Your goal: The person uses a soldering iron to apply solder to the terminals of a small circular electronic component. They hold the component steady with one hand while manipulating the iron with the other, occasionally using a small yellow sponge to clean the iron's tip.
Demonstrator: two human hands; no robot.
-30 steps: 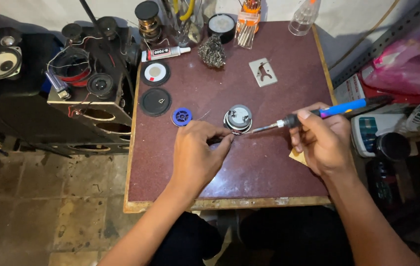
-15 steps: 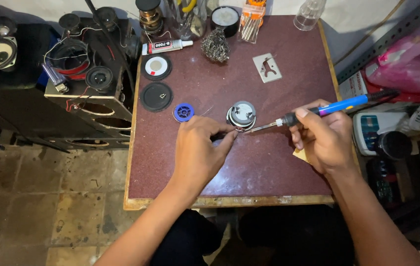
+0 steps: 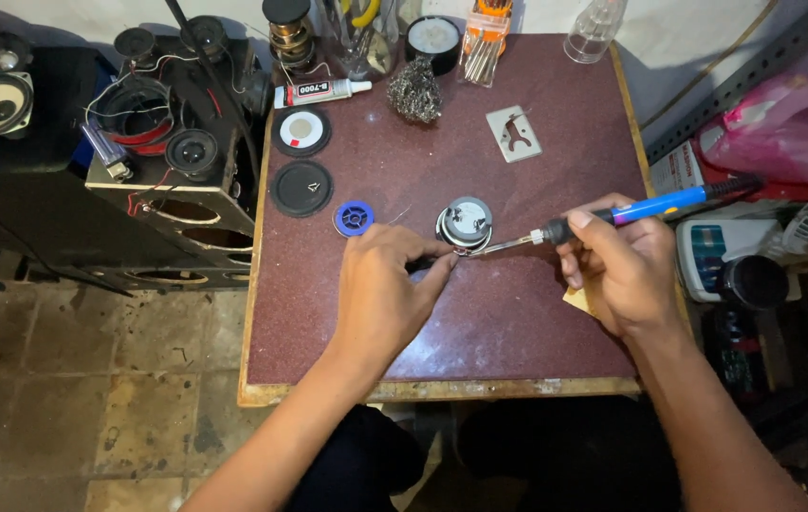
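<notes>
Maroon table [image 3: 537, 313]: right hand [image 3: 617, 275] holds soldering iron [image 3: 613, 216] at small speaker [image 3: 464, 224]

Head-worn camera, looking steeply down, near the table [image 3: 537, 351], single view

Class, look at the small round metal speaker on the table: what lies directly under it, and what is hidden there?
The round metal speaker rests on the dark red table. The soldering iron tip meets its lower edge. The left hand covers what it pinches beside it.
</notes>
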